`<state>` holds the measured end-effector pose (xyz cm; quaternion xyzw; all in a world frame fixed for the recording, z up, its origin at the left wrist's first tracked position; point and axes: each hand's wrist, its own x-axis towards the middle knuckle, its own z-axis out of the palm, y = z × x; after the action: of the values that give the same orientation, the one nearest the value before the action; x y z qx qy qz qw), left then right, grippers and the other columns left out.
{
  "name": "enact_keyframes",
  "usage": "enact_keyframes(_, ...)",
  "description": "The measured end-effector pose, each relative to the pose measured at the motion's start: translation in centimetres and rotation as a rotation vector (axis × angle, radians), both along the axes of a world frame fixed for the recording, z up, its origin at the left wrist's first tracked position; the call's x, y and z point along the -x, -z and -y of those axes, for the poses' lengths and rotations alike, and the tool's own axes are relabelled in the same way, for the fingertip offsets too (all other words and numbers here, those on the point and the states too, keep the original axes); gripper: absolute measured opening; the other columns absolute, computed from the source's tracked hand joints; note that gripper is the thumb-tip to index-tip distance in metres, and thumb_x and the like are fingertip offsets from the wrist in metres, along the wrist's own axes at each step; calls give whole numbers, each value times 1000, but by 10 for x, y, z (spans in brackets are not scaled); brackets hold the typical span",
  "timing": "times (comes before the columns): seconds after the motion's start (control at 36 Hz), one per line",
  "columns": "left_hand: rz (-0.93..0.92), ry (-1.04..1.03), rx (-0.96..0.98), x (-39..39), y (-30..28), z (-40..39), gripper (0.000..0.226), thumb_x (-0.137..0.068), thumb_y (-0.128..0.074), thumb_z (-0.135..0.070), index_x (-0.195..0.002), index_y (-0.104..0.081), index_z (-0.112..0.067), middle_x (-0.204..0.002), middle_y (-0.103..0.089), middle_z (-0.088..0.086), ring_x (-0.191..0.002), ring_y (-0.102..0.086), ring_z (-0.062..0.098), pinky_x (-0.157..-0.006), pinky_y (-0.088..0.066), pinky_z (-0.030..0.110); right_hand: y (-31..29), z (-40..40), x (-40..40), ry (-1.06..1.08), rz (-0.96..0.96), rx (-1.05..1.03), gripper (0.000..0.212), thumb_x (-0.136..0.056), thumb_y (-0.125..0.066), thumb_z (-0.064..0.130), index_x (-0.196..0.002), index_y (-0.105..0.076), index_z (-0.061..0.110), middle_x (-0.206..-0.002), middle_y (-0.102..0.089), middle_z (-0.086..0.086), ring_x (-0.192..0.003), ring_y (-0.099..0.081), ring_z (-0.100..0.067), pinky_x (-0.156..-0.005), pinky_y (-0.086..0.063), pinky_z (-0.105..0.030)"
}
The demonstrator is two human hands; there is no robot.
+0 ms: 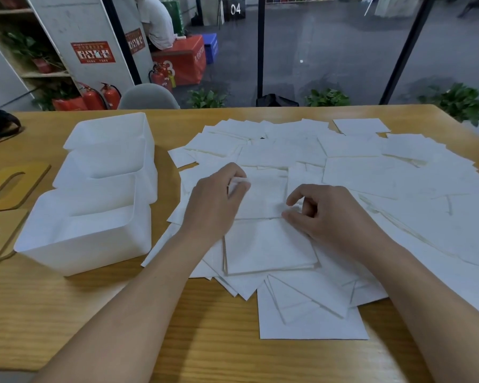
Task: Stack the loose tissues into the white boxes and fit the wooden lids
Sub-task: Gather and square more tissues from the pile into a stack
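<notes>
Wide across the light wooden tabletop (67, 313) lies a spread of loose white square tissues (371, 178). Left of that spread stand three white plastic boxes (83, 233), open-topped, touching in a row. Farther left lie two flat wooden lids with oval slots (14, 186). Over the spread's near middle, the left hand (219, 200) pinches one tissue's corner, while the right hand (327, 214), fingers curled, pinches its opposite edge.

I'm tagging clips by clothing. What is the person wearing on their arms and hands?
Nothing that shows: the left hand and right hand are bare, without gloves, rings or a watch, and both forearms are uncovered to the bottom of the picture, no sleeves visible.
</notes>
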<state>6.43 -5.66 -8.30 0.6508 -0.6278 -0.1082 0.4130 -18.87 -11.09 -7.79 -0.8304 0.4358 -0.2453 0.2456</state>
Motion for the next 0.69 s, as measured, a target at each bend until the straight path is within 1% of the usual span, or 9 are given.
enact_keyframes(0.08, -50, -38, 88, -12, -4, -3, 10, -110, -64, -33, -101, -64, -31, -70, -58, -17, -60, -51, 12, -54, -34, 21, -1, 1, 0, 25, 30, 15, 13, -93, -80, 47, -96, -71, 39, -71, -66, 10, -63, -62, -10, -58, -48, -30)
enact_keyframes(0.22, -218, -35, 196, -21, -10, -13, 11, -108, -69, -31, -97, -67, -30, -73, -63, -5, -60, -54, 22, -53, -42, 36, -5, 2, -2, 94, 149, 32, 26, -92, -77, 59, -107, -71, 39, -87, -71, 20, -72, -66, -8, -62, -47, -17)
enact_keyframes(0.31, -329, 17, 200, -19, -12, -19, 8, -105, -73, -30, -98, -70, -29, -74, -65, -12, -60, -54, 4, -57, -41, 16, -8, 0, -3, 115, 268, -13, 38, -92, -72, 69, -118, -68, 42, -100, -72, 20, -76, -68, -9, -67, -49, -12)
enact_keyframes(0.36, -379, 77, 156, -18, -11, -21, 6, -105, -75, -29, -99, -72, -28, -73, -64, -14, -61, -55, 2, -58, -42, 13, -11, -1, -4, 107, 359, -91, 41, -93, -68, 71, -122, -68, 42, -99, -73, 16, -75, -70, -12, -70, -52, -21)
enact_keyframes(0.42, -387, 135, 107, -15, -10, -23, 6, -104, -76, -31, -100, -73, -29, -65, -54, -12, -57, -47, 5, -57, -39, 15, -13, -2, -4, 56, 454, -188, 34, -98, -70, 62, -123, -70, 39, -82, -72, 8, -69, -69, -17, -69, -49, -33)
enact_keyframes(0.47, -409, 190, 46, -13, -10, -26, 5, -104, -77, -32, -103, -74, -28, -68, -55, 4, -62, -47, 13, -59, -40, 22, -14, -1, -2, 6, 493, -242, 23, -101, -73, 46, -121, -71, 36, -67, -61, 4, -61, -61, -20, -65, -43, -37)
enact_keyframes(0.53, -431, 231, -8, -14, -10, -29, 7, -104, -77, -31, -109, -75, -27, -68, -58, 0, -63, -50, 14, -59, -42, 24, -14, 1, 2, -17, 471, -271, 18, -101, -74, 33, -118, -72, 34, -64, -55, 0, -57, -54, -20, -61, -42, -36)
enact_keyframes(0.58, -394, 249, -73, -18, -9, -33, 14, -103, -76, -32, -116, -73, -30, -61, -44, -9, -56, -40, 13, -55, -39, 20, -15, 2, 5, -33, 421, -293, 18, -100, -75, 25, -115, -73, 34, -63, -56, 0, -54, -51, -18, -56, -44, -29)
enact_keyframes(0.69, -315, 303, -183, -23, -8, -45, 29, -102, -77, -33, -129, -68, -37, -60, -48, 2, -54, -45, 18, -56, -46, 21, -14, 3, 9, -91, 288, -292, 18, -97, -77, 26, -110, -72, 37, -60, -59, 5, -52, -51, -15, -54, -44, -24)
